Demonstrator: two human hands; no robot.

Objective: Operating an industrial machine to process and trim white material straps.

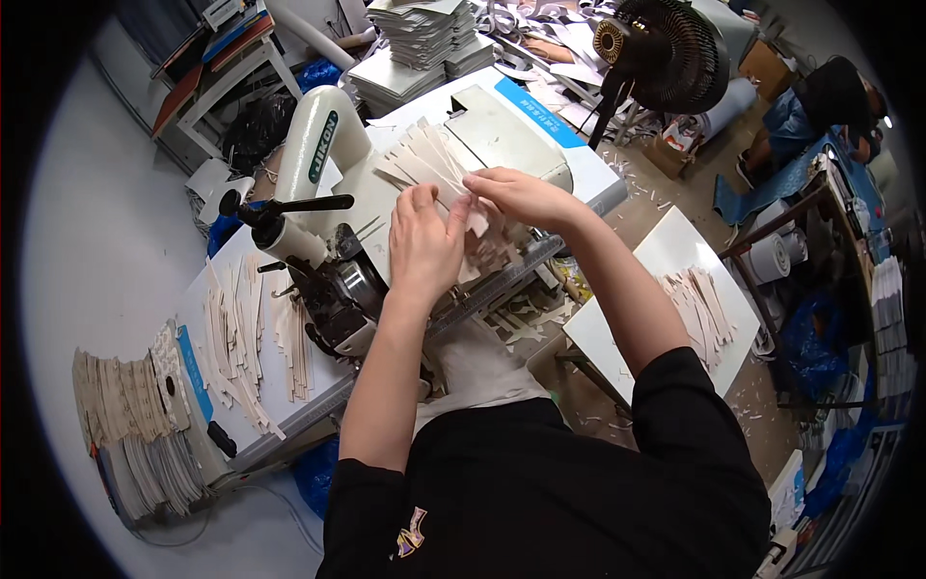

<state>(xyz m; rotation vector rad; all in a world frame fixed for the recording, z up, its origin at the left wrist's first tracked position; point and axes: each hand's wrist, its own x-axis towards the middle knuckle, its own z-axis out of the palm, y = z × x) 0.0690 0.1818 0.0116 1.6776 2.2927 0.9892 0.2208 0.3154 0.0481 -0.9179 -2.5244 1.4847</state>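
Note:
A fanned bundle of thin cream strips point(422, 157) is between my two hands, over the white top of a machine. My left hand point(422, 241) has its fingers curled against the near left side of the bundle. From the right, my right hand point(521, 198) pinches the strips with thumb and fingers. Some strip ends and pieces under my hands are blurred. Just left of my left hand stands the white curved arm point(299, 145) of the industrial machine, with a dark metal head point(347, 289) below it. What the strips are made of, I cannot tell.
Loose strips point(231, 338) lie on the table's left side, and more strips point(699, 314) on a white board at right. Stacked sheets point(415, 43), a black fan point(675, 53) and scraps are at the back. A person point(820, 111) sits far right.

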